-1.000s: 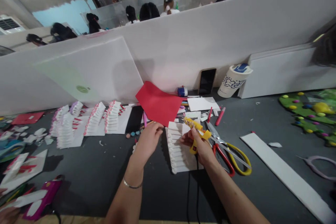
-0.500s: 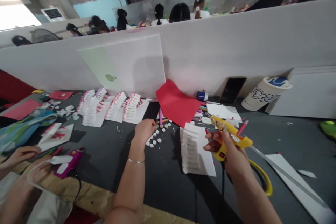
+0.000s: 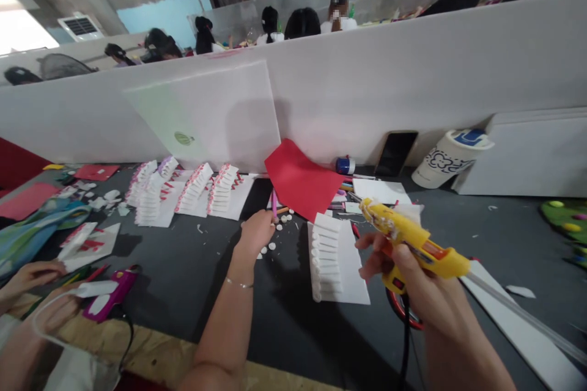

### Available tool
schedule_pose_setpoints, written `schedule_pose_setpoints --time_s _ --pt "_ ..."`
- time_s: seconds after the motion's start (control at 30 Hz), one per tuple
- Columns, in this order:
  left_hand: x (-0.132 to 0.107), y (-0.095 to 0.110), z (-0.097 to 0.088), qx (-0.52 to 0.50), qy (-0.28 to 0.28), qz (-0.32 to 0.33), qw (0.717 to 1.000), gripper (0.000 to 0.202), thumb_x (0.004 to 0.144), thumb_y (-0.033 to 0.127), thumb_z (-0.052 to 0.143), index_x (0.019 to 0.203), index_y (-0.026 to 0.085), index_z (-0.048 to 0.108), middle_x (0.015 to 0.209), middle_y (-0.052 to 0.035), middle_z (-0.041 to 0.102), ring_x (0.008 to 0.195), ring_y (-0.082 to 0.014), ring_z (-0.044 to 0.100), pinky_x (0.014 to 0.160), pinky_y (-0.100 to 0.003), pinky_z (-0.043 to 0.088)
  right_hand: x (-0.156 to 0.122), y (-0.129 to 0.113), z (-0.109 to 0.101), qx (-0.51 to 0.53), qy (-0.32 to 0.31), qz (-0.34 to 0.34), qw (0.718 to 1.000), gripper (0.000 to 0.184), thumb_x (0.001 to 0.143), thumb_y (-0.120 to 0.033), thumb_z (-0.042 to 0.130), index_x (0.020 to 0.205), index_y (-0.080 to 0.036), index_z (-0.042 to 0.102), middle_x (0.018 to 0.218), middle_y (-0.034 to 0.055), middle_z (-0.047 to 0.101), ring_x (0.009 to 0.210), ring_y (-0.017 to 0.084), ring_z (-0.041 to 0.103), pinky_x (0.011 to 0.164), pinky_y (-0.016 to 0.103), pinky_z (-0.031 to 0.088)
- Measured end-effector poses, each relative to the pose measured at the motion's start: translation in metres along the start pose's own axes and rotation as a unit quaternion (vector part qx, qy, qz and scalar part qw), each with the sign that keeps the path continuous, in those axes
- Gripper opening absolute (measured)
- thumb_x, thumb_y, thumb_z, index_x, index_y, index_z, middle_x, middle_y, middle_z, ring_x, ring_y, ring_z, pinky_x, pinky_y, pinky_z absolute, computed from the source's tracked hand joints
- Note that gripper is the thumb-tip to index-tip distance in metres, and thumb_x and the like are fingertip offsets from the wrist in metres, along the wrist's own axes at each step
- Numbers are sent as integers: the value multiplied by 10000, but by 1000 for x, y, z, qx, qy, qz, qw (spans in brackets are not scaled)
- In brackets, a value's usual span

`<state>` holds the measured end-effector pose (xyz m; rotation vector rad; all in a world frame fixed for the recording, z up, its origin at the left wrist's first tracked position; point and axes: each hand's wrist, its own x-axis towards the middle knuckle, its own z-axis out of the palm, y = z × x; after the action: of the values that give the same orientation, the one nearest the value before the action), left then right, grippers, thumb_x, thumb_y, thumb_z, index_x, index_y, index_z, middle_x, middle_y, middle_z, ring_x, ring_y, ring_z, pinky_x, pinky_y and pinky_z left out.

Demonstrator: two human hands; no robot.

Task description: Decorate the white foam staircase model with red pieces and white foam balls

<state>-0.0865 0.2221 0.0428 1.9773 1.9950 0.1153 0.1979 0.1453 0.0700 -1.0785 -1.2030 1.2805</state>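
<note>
My right hand [image 3: 413, 278] grips a yellow hot glue gun [image 3: 413, 238], its nozzle pointing up and left, a clear glue stick [image 3: 527, 311] trailing from its back. Below and left of the nozzle lies a white card [image 3: 355, 269] bearing a fan of folded white strips [image 3: 328, 256] edged with small white rounds. My left hand [image 3: 257, 233] rests at the loose white foam rounds [image 3: 272, 246], its fingers curled down among them; whatever is between the fingertips is hidden.
Red sheet [image 3: 300, 180], phone [image 3: 397, 153], and patterned cup [image 3: 452, 159] stand along the white partition [image 3: 367, 85]. Finished-looking fan cards [image 3: 222, 192] line the back left. At left, a co-worker's hands [image 3: 50, 305] are beside a magenta glue gun [image 3: 111, 295]. A white strip [image 3: 518, 324] lies right.
My left hand has shifted slightly over the white rounds, covering more of them. The glue gun in my right hand has tilted and come a little closer. The whole view has moved slightly.
</note>
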Motion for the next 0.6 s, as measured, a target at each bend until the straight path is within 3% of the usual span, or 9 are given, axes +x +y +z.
schedule_pose_setpoints --time_s 0.07,0.1,0.17,0.23,0.33,0.4,0.47,0.6 --pt "-3 8 -6 -132 35 39 990 151 845 153 581 965 161 673 965 -85 695 885 -199 643 799 -319 480 1 1 0 -21 6 6 1000 368 855 -589 604 845 -228 675 846 75 729 616 196 677 584 305 548" --pt "-5 14 -10 -227 45 60 971 155 838 179 606 978 165 672 956 -69 693 860 -182 639 792 -308 486 2 1 0 -34 4 7 999 375 852 -593 603 839 -226 677 801 69 726 629 202 676 587 304 544" --pt "-11 27 -14 -427 37 91 899 179 797 215 681 970 168 684 926 -42 691 823 -153 631 782 -285 493 2 -1 3 -55 -3 -1 998 390 848 -608 600 821 -226 674 688 50 703 656 210 672 617 300 541" --pt "-18 42 -15 -573 -6 105 813 226 740 251 765 941 168 702 889 -25 687 787 -126 619 770 -260 493 1 -4 9 -70 -8 -19 997 396 845 -621 595 811 -232 664 629 27 681 630 193 654 643 294 538" --pt "-24 58 -13 -710 -61 92 696 290 659 282 859 877 157 715 847 -16 682 743 -97 616 734 -221 495 -3 -7 20 -87 -35 -26 995 391 862 -607 577 785 -232 658 670 23 691 526 143 591 584 266 516" --pt "-25 63 -11 -755 -82 78 645 314 623 275 892 852 157 712 826 -9 684 735 -87 629 702 -190 493 -7 -6 27 -92 -65 -18 993 380 870 -585 578 801 -223 672 740 39 700 501 128 568 512 249 488" --pt "-25 64 -10 -778 -91 69 618 336 610 251 903 871 162 710 811 0 687 720 -78 633 669 -167 487 -10 -3 32 -89 -84 -13 992 362 875 -561 584 839 -213 678 790 46 693 504 121 568 481 238 472" --pt "-27 61 -15 -791 -82 62 603 360 613 212 900 917 157 715 821 -3 695 718 -76 636 668 -159 492 -12 2 37 -90 -101 -13 991 312 896 -512 583 860 -210 653 774 19 660 508 102 555 499 223 472"
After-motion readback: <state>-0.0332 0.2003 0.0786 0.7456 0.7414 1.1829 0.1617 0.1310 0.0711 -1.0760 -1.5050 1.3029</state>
